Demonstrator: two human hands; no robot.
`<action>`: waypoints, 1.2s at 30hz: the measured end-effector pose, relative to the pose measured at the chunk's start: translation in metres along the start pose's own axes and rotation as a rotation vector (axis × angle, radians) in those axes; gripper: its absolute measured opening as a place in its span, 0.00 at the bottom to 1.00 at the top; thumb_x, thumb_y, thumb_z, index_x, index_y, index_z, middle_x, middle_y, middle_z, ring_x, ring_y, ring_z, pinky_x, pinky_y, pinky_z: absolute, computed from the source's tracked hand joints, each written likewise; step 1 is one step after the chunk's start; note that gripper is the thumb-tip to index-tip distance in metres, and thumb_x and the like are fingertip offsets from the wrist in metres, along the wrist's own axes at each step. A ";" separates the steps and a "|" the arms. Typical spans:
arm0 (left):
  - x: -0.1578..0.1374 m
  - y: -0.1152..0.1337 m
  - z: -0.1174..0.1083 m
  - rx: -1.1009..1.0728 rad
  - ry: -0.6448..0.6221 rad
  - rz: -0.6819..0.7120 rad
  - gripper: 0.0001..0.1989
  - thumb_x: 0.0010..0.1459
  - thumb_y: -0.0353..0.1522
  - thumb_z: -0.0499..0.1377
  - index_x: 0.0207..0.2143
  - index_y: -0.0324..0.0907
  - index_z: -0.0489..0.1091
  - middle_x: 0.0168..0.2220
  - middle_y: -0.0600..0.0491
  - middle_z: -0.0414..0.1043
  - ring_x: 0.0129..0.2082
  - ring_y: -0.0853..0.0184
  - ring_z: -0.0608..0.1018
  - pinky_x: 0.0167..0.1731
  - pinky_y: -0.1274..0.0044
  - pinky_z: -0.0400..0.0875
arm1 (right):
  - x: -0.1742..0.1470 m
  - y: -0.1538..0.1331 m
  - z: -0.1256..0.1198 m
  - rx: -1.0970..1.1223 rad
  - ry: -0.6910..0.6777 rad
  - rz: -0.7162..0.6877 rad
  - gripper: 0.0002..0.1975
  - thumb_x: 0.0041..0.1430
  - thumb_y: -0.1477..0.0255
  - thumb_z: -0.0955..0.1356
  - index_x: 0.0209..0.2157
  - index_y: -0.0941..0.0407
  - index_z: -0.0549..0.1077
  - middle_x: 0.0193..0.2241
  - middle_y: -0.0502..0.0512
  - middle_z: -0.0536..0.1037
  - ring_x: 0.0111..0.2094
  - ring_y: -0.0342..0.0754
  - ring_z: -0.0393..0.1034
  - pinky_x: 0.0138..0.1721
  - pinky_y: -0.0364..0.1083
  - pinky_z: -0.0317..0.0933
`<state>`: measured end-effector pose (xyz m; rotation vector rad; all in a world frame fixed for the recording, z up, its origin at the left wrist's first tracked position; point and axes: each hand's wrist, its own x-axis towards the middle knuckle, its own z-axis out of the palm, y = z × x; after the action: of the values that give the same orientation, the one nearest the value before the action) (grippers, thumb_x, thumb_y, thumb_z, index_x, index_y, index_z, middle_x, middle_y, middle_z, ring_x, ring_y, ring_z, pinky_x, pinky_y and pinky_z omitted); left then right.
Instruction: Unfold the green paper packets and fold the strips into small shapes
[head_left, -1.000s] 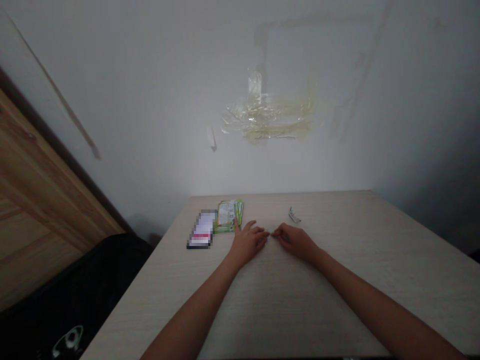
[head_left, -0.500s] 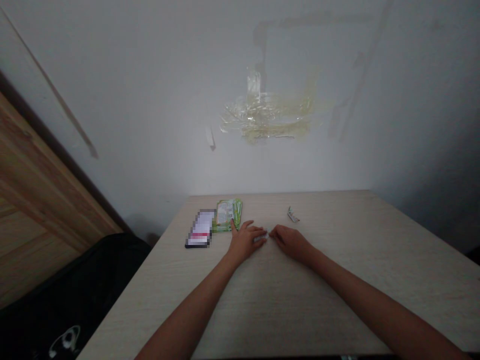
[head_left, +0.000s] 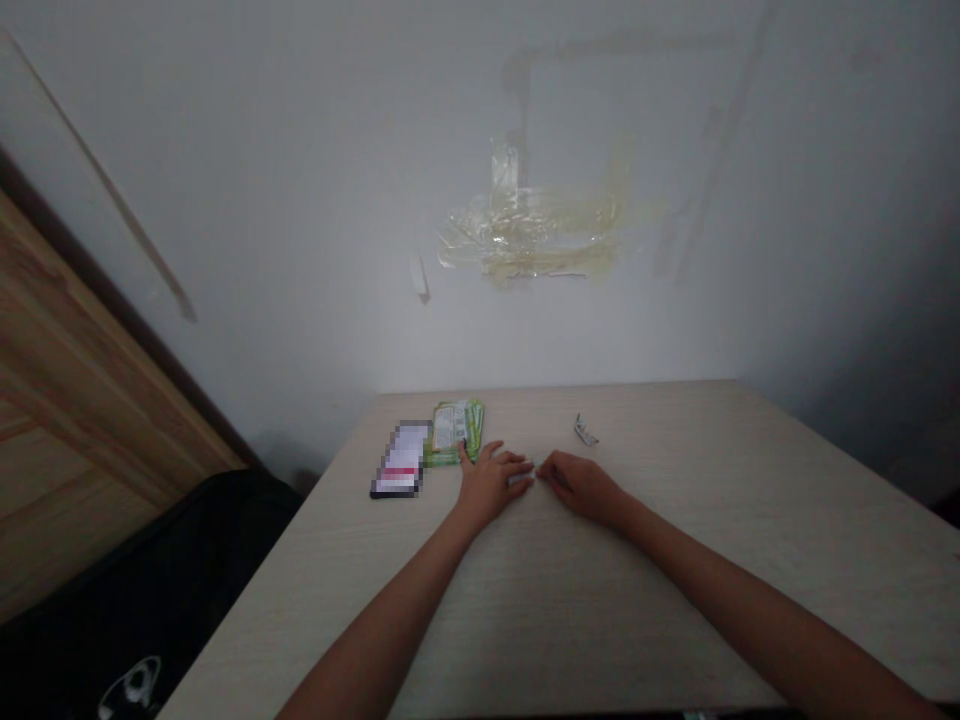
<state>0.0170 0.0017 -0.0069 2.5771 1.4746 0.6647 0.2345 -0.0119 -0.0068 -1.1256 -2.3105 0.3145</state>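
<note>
My left hand (head_left: 489, 484) lies low over the table with its fingers spread, thumb near the lower edge of a stack of green and white packets (head_left: 453, 428). Between its fingertips and my right hand (head_left: 577, 480) there is a tiny pale spot, too small to name. The fingers of my right hand are closed in a pinch close to the left fingertips. Whatever that pinch holds, if anything, is hidden. A small crumpled wrapper (head_left: 586, 431) rests on the table just beyond my right hand.
A phone (head_left: 402, 462) with a blurred screen lies left of the packets on the pale wooden table (head_left: 517, 620). Behind stands a wall with peeling clear tape (head_left: 532, 235). A black bag (head_left: 172, 560) and wooden panel (head_left: 67, 340) are at the left.
The view has shifted very slightly. Both hands hold nearly the same pose and place, and the packets, phone and wrapper lie as before.
</note>
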 end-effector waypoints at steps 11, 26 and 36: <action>0.000 -0.002 0.000 -0.031 -0.001 0.002 0.13 0.58 0.43 0.60 0.47 0.66 0.73 0.51 0.60 0.75 0.62 0.51 0.62 0.54 0.36 0.20 | 0.007 0.017 0.006 -0.119 0.203 0.126 0.05 0.56 0.78 0.65 0.32 0.54 0.65 0.33 0.54 0.72 0.37 0.49 0.67 0.41 0.47 0.60; 0.001 0.001 -0.001 0.003 -0.016 -0.026 0.13 0.58 0.44 0.60 0.47 0.64 0.74 0.52 0.58 0.75 0.62 0.50 0.61 0.56 0.38 0.22 | 0.006 0.005 0.003 -0.063 0.139 -0.097 0.06 0.58 0.80 0.63 0.35 0.55 0.66 0.36 0.57 0.73 0.42 0.51 0.66 0.47 0.50 0.62; 0.001 0.001 -0.002 0.010 -0.019 -0.018 0.13 0.59 0.45 0.59 0.47 0.66 0.72 0.53 0.61 0.75 0.62 0.51 0.61 0.54 0.35 0.22 | 0.004 0.005 0.001 -0.003 0.118 -0.134 0.10 0.55 0.83 0.64 0.37 0.55 0.67 0.38 0.57 0.74 0.43 0.51 0.67 0.48 0.51 0.62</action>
<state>0.0174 0.0014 -0.0046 2.5669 1.4973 0.6307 0.2350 -0.0059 -0.0084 -0.9591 -2.2693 0.1891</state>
